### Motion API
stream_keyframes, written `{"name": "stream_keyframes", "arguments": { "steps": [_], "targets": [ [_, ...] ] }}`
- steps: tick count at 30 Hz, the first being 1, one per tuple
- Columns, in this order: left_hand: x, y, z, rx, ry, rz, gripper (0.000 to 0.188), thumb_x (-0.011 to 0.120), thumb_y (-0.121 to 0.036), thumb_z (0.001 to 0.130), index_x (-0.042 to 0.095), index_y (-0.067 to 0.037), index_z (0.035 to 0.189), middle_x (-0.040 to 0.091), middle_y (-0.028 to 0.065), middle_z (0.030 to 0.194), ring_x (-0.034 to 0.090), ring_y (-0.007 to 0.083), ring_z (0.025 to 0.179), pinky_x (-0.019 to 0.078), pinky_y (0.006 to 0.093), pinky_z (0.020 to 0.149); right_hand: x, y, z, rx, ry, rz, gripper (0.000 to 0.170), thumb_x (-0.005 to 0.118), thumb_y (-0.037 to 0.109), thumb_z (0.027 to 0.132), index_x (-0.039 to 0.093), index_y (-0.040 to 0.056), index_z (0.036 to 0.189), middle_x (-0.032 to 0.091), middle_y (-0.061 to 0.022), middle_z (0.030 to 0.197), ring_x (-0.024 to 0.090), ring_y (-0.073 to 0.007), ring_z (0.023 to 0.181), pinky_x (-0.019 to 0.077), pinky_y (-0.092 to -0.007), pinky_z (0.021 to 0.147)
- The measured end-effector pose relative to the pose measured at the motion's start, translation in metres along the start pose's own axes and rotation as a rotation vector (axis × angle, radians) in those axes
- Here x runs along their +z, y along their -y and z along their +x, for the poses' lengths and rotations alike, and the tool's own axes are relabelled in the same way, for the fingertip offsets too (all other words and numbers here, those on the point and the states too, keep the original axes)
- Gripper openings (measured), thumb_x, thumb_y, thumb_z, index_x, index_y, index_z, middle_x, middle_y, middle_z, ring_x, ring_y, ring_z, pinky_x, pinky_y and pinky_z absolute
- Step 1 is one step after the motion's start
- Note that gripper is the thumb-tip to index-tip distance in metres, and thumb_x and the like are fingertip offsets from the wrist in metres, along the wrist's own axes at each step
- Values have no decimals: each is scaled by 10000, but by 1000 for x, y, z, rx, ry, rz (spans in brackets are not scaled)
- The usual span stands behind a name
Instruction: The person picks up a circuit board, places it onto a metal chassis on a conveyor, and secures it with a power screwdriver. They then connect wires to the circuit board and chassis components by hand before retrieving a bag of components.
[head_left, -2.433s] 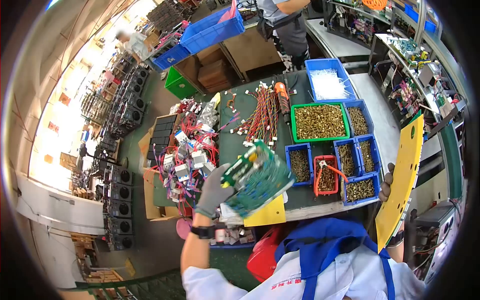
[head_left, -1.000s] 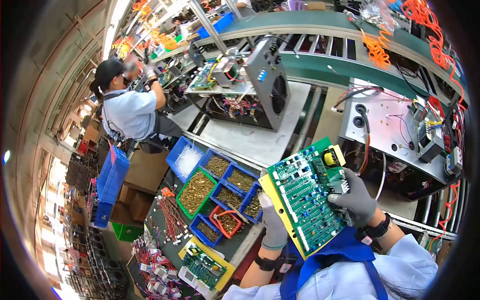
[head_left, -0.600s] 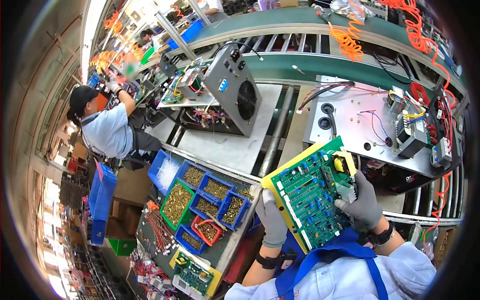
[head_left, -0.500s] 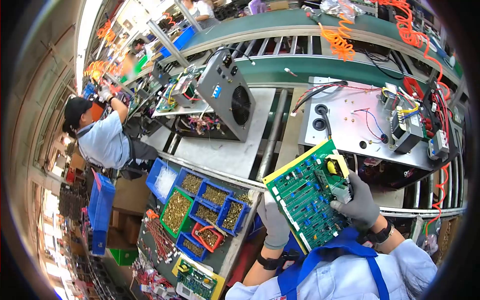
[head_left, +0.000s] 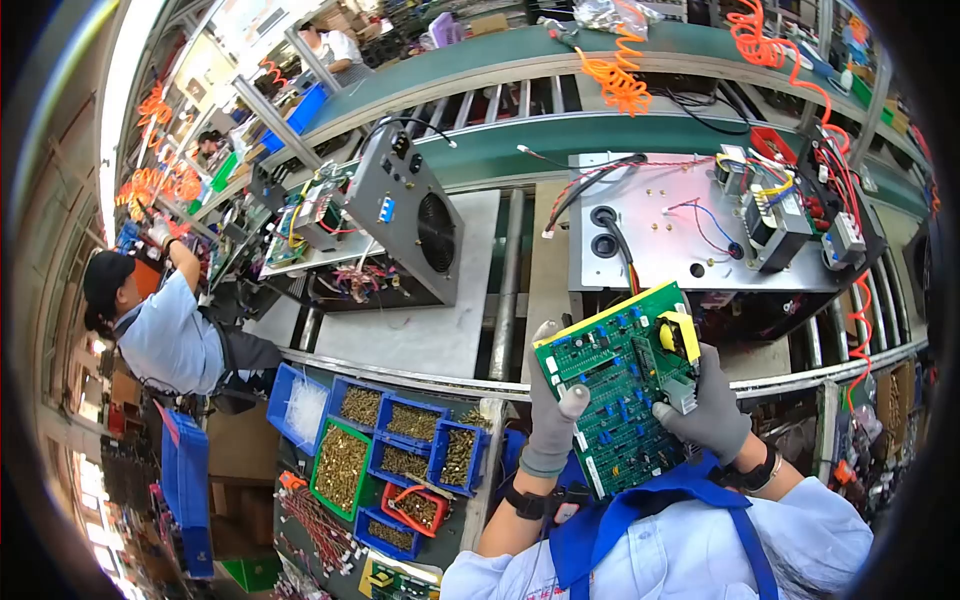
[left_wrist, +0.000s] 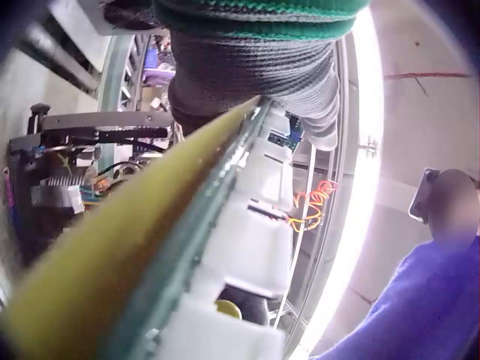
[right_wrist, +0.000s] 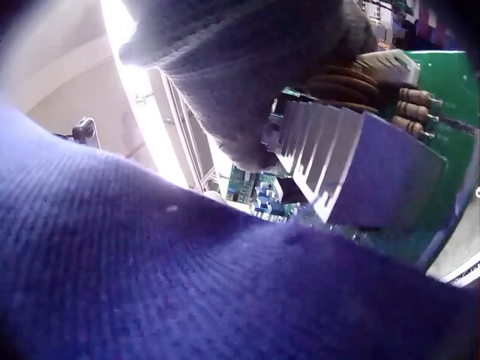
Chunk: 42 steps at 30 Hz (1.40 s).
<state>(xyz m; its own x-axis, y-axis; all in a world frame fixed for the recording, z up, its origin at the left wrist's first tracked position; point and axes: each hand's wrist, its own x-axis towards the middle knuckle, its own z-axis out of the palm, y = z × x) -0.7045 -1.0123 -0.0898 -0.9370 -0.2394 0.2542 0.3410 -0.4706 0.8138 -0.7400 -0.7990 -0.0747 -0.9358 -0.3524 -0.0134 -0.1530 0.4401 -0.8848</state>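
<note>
Both gloved hands hold a green circuit board (head_left: 620,400) with yellow backing, tilted up in front of the chest. My left hand (head_left: 553,415) grips its left edge, thumb on the component side and fingertips behind. My right hand (head_left: 708,412) grips the right edge, thumb beside a finned heat sink (right_wrist: 337,161). A yellow-wrapped transformer (head_left: 678,337) sits at the board's upper right corner. In the left wrist view the board's yellow backing (left_wrist: 112,247) and a row of white connectors (left_wrist: 251,240) run edge-on below the left glove (left_wrist: 251,75). The right fingers behind the board are hidden.
Beyond the board, an open metal chassis (head_left: 650,215) with wires and a transformer stands on the roller line. A grey fan unit (head_left: 400,220) stands further left. Bins of brass fasteners (head_left: 342,470) and a red bin (head_left: 415,508) are on the bench. Another person (head_left: 165,330) works at left.
Earlier the left hand held a green board over the bench and the right a yellow-backed one. One board then lay on the bench; both hands hold the other. The view swung toward the roller line.
</note>
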Motion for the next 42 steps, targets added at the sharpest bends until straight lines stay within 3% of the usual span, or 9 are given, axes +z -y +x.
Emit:
{"name": "stream_keyframes", "arguments": {
  "steps": [5,6,11,16,23,31,34,38,42],
  "targets": [
    [-22,31,-10,-201,-61,-21,639,577,-57,809,288,-62,1379,463,174,1350,501,244,1208,428,385,1022,-22,-10,-18,230,300,314,879,861,238,636,344,-29,1295,558,-131,1134,554,-190,1063,456,-347,923],
    [-30,41,-18,-263,-70,-145,622,554,-23,795,307,-61,1364,459,181,1362,490,253,1224,411,394,1039,-19,-20,-23,238,344,674,891,856,307,648,368,-26,1315,551,-116,1175,549,-169,1066,454,-343,934],
    [-20,37,-22,-464,-110,-404,601,522,-21,774,346,-74,1347,402,214,1416,416,319,1300,359,443,1088,8,-46,-49,333,279,804,835,747,514,735,437,27,1338,562,-61,1224,529,-160,1107,419,-333,976],
    [-18,43,-2,-386,72,-558,650,597,-98,758,347,-96,1358,398,158,1434,406,306,1309,363,461,1088,4,-42,-48,338,254,870,595,639,575,818,587,44,1081,583,0,884,523,-78,790,444,-237,709],
    [1,8,42,-391,61,-498,588,460,-24,836,315,-78,1403,481,165,1330,535,303,1185,483,443,984,-28,11,-5,195,251,674,746,753,543,668,542,34,1171,579,9,977,527,-85,888,447,-249,751],
    [-1,-5,50,-447,39,-372,552,453,-23,846,354,-56,1389,545,165,1202,615,252,1028,545,380,869,-15,-8,2,148,214,854,694,745,516,716,565,36,1184,626,-27,991,586,-105,861,485,-265,779],
    [7,-16,49,-411,41,-155,458,505,-112,893,417,-7,1330,601,126,1104,636,193,961,548,320,811,-7,-10,0,330,194,1049,608,697,444,784,551,41,1216,639,-49,1006,619,-129,860,524,-280,772],
    [6,-32,40,-494,123,-102,426,556,-202,904,473,-6,1273,612,96,1108,640,163,931,542,293,768,4,-33,0,302,219,1287,463,633,351,838,569,42,1178,647,-67,1014,643,-155,838,559,-318,757],
    [16,-42,25,-471,115,-30,533,502,-389,936,466,3,1295,599,117,1172,620,174,1014,519,305,849,8,-25,1,368,140,1280,456,627,354,837,573,42,1165,651,-65,985,641,-149,829,558,-309,754]
  ]
}}
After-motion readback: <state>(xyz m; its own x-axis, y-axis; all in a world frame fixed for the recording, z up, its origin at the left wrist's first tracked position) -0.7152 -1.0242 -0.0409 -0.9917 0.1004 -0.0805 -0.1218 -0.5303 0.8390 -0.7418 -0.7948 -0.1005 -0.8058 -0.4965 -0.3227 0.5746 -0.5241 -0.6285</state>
